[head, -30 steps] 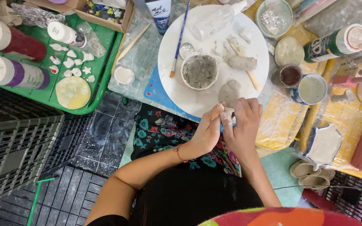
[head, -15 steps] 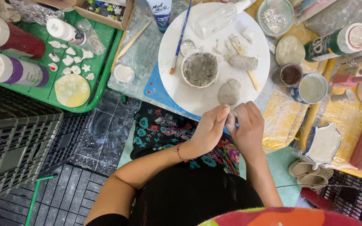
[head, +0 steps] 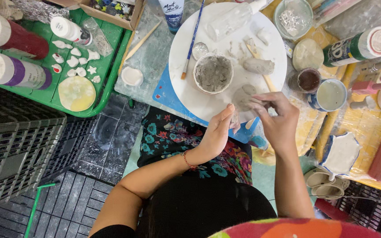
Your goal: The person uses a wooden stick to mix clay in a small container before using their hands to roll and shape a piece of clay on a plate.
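My left hand point(head: 217, 132) is raised at the near edge of a round white board point(head: 186, 53), palm turned right, with a small grey clay piece point(head: 236, 119) pinched at its fingertips. My right hand point(head: 279, 120) hovers just to the right, fingers apart and curled, holding nothing that I can see. A flat grey clay slab point(head: 243, 93) lies on the board right above both hands. A bowl of grey slip point(head: 213, 72), a clay lump point(head: 259, 66) and a blue-handled paintbrush point(head: 192, 39) also rest on the board.
A green tray point(head: 111, 75) at left holds bottles and several small white clay shapes. A black plastic crate point(head: 14, 145) stands lower left. To the right are a brown-filled cup point(head: 309, 80), a pale-filled cup point(head: 330, 94) and a white scalloped dish point(head: 340, 152).
My hands were pressed together on the small clay piece below the board. They have risen to the board's edge and parted, the right hand lifting away to the right.
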